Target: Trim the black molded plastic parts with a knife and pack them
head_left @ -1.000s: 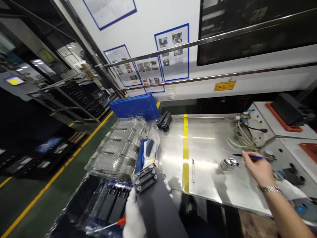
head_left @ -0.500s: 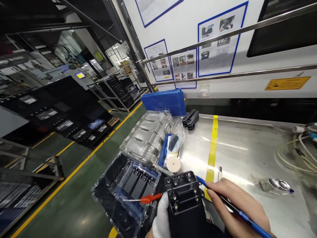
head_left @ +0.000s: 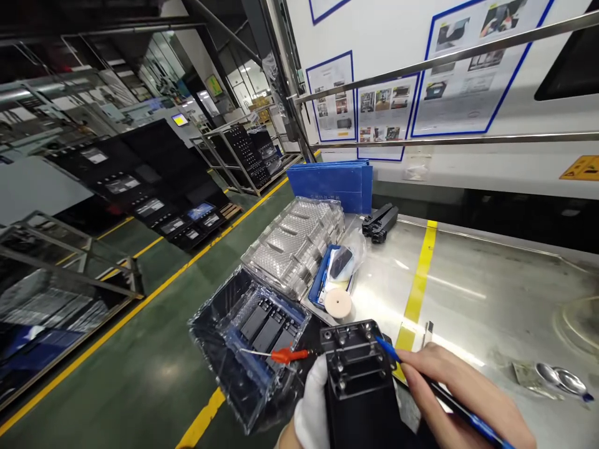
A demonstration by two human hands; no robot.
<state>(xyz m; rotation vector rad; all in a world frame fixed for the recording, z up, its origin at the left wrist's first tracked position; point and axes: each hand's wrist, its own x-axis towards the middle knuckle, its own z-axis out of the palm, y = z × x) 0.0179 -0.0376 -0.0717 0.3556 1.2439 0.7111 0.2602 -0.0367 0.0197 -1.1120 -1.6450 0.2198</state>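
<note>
My left hand (head_left: 312, 405), in a white glove, grips the side of a black plastic housing (head_left: 360, 399) at the bottom of the view. The housing's top end faces up, showing ribs and several shiny round metal inserts. In my bare right hand (head_left: 461, 386) is a blue marker pen (head_left: 477, 425), held in a writing grip. The blue tip sits at the right rear corner of the housing's top, close to an insert; whether it touches, I cannot tell. Left of the glove, a red-orange tool (head_left: 287, 355) with a thin metal rod points left.
A plastic-lined bin (head_left: 213, 358) holds several black parts, left of the metal table (head_left: 472, 262). Clear trays (head_left: 297, 243), a blue box (head_left: 319, 274), a beige disc (head_left: 337, 302) and black parts (head_left: 380, 222) stand behind. Metal cups (head_left: 559, 377) lie right.
The view has swung right and come a little closer to level. The pen tip has moved from beside the housing to over its right rear corner. Both hands keep their hold.
</note>
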